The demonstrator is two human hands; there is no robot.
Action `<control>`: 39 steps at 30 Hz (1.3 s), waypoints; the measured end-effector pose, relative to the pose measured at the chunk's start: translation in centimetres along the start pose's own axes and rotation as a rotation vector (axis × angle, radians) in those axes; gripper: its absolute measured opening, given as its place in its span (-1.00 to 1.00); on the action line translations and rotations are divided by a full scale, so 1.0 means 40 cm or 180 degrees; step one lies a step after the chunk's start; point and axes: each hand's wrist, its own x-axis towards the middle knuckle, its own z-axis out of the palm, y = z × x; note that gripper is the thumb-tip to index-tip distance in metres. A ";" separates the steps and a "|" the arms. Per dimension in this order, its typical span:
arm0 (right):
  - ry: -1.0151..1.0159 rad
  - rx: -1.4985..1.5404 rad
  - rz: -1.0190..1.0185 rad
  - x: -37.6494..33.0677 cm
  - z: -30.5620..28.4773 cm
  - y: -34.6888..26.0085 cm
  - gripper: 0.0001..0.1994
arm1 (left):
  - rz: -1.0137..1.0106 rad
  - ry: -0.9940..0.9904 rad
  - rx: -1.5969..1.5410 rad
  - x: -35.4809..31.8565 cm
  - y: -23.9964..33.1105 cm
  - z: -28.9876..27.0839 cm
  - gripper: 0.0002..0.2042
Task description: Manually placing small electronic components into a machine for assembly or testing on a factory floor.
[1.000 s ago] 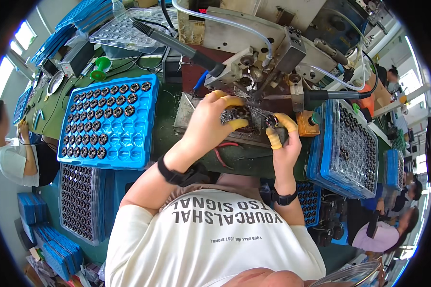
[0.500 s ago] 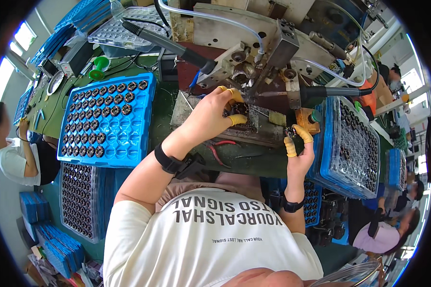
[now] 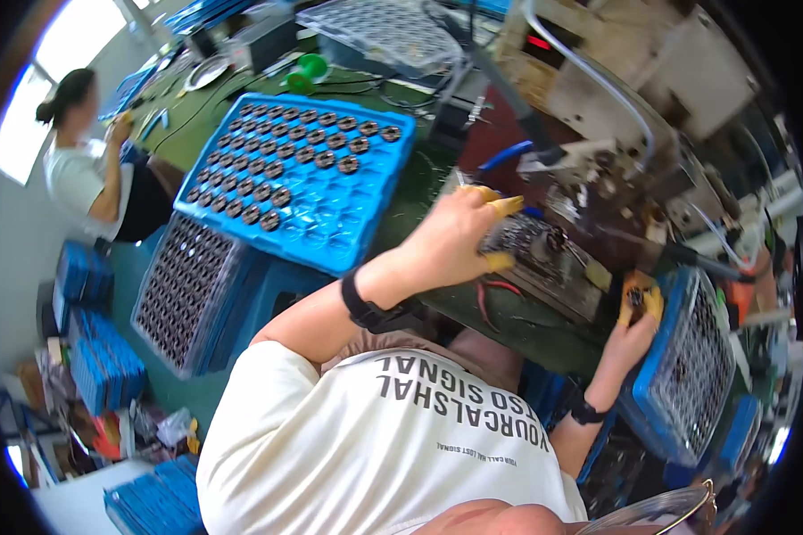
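My left hand [image 3: 455, 234], with yellow finger cots, is held over the near left side of a metal work plate [image 3: 531, 259] strewn with dark shavings. Its thumb and fingers are spread, with nothing visible between them. On the plate, beneath the machine's fixture, sits a dark round part [image 3: 555, 237]. My right hand [image 3: 632, 328], also in yellow finger cots, pinches a small dark round motor core [image 3: 635, 300] right of the plate. A blue tray [image 3: 375, 192] on the left bears rows of similar round cores, with bare pockets on its near right side.
Red-handled pliers [image 3: 489, 301] lie before the plate. Stacked trays [image 3: 691, 374] of cores stand at the right, another stack [image 3: 187, 299] at lower left. The machine [image 3: 598, 116] with cables and hoses rises behind. Another person [image 3: 98, 169] sits at the far left.
The view has swung left, so the scene sits farther right. My left hand has drawn back from the fixture and its fingers have spread off the round part. My right hand keeps its core.
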 end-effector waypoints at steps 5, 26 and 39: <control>-0.0113 -0.0175 -0.0077 0.004 -0.017 0.018 -0.64 | -0.0645 0.0844 0.1583 -0.163 -0.135 -0.239 -0.72; -0.1287 -0.0454 0.1757 0.232 -0.405 0.584 -0.66 | -0.0895 0.0904 0.0371 -0.216 -0.209 -0.207 -0.57; -0.1197 -0.0086 0.1001 0.281 -0.429 0.349 -0.50 | -0.1143 0.0527 -0.0588 -0.178 -0.136 -0.116 -0.53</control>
